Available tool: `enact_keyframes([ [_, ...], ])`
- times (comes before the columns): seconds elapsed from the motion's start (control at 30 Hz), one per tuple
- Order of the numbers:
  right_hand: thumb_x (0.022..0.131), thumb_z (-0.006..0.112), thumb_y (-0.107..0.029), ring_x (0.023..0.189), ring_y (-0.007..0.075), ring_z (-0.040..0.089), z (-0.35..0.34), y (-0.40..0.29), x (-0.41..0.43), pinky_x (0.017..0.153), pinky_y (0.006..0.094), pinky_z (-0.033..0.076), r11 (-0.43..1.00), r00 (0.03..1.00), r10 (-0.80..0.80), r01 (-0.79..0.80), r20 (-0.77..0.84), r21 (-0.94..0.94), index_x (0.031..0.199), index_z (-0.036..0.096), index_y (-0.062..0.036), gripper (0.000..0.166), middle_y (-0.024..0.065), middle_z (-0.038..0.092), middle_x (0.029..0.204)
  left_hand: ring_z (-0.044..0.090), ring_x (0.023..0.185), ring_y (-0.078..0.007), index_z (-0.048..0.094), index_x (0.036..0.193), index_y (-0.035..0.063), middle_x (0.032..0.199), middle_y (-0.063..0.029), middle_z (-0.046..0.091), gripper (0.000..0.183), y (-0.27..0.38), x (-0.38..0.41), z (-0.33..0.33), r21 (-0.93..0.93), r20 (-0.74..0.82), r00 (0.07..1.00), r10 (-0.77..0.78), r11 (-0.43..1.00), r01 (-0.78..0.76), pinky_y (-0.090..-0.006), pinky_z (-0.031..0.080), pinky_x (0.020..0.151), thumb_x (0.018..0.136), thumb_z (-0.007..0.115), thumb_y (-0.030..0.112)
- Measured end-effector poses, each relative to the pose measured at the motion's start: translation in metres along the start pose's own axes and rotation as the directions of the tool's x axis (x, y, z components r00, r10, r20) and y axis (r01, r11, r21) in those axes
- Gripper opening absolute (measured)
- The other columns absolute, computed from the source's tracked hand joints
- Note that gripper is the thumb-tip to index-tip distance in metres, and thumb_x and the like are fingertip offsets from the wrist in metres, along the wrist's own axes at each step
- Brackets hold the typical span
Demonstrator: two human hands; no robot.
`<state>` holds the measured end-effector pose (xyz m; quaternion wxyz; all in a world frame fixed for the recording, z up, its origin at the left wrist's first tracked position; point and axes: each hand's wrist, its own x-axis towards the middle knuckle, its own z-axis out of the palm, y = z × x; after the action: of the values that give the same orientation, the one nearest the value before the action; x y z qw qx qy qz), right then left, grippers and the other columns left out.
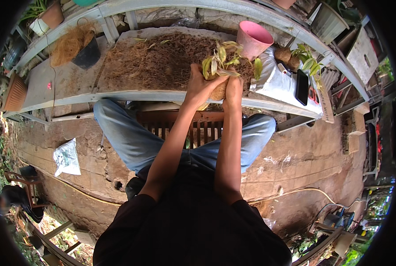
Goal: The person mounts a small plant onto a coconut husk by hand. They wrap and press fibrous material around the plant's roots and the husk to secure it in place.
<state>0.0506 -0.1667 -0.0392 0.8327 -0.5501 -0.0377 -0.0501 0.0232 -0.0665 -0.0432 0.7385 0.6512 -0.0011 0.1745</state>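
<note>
Between both hands is a plant [214, 65] with yellowing leaves, its base a round brown fibre-wrapped root ball [219, 90]. My left hand [199, 83] grips the left side of the ball, thumb reaching across its top. On the right side, my right hand [233, 87] is wrapped around it. The ball is held at the front edge of the bench, over a heap of dark soil and fibre [171, 55]. Just behind the hands, a pink plastic pot [254, 40] stands tilted on the bench. Leaves partly hide the fingers.
To the right, a white plastic sack [271, 78] bears a smartphone [302, 87], orange-handled scissors [313, 95] and another fibre-wrapped plant [287, 58]. On the left, coconut fibre [72, 45] spills from a black pot [88, 55]. A metal rail [144, 95] edges the bench. Behind me, a hose [84, 195] crosses the floor.
</note>
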Motion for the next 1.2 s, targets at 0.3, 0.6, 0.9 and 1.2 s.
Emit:
enact_keyframes([
  [0.3,0.091,0.049,-0.014,0.076,0.0178,0.055,0.014,-0.003,-0.008,0.071,0.0333,0.045,0.918,0.899,-0.381,0.341,-0.216,-0.203,0.093,0.058,0.0082,0.025,0.0116,0.062,0.082,0.058,0.100,-0.0108,0.058,0.116,-0.0009,0.109,-0.0063,0.062,0.050,0.015,-0.015,0.029,-0.318,0.070,0.973,-0.221,0.919,0.232,-0.0275,0.046,0.085,0.082,0.076,0.032],
  [0.6,0.089,0.051,-0.013,0.087,0.0162,0.057,0.015,-0.019,-0.011,0.078,0.0285,0.045,0.987,0.991,-0.129,0.125,0.035,0.103,0.100,0.061,0.0032,0.021,0.0100,0.064,0.096,0.059,0.100,-0.0120,0.056,0.121,0.0001,0.109,-0.0073,0.062,0.048,0.018,-0.006,0.000,-0.281,0.225,0.973,-0.050,0.953,0.114,-0.0291,0.047,0.085,0.084,0.075,0.023],
  [0.9,0.089,0.054,-0.021,0.092,0.0158,0.057,0.011,-0.025,-0.014,0.085,0.0285,0.044,0.998,0.971,-0.057,0.049,0.230,0.041,0.102,0.066,0.0038,0.030,0.0084,0.065,0.096,0.059,0.104,-0.0138,0.050,0.128,0.0021,0.114,-0.0077,0.060,0.055,0.016,-0.006,-0.009,-0.363,0.268,0.963,-0.030,0.923,0.130,-0.0308,0.047,0.088,0.082,0.074,0.020],
  [1.2,0.096,0.051,-0.022,0.076,0.0176,0.053,0.017,-0.001,-0.009,0.070,0.0329,0.043,0.925,0.894,-0.372,0.335,-0.251,-0.177,0.092,0.061,0.0068,0.031,0.0103,0.063,0.080,0.063,0.079,-0.0115,0.065,0.104,-0.0053,0.091,-0.0085,0.068,0.040,0.015,-0.007,0.020,-0.364,0.024,0.985,-0.170,0.916,0.167,-0.0243,0.050,0.069,0.081,0.077,0.024],
])
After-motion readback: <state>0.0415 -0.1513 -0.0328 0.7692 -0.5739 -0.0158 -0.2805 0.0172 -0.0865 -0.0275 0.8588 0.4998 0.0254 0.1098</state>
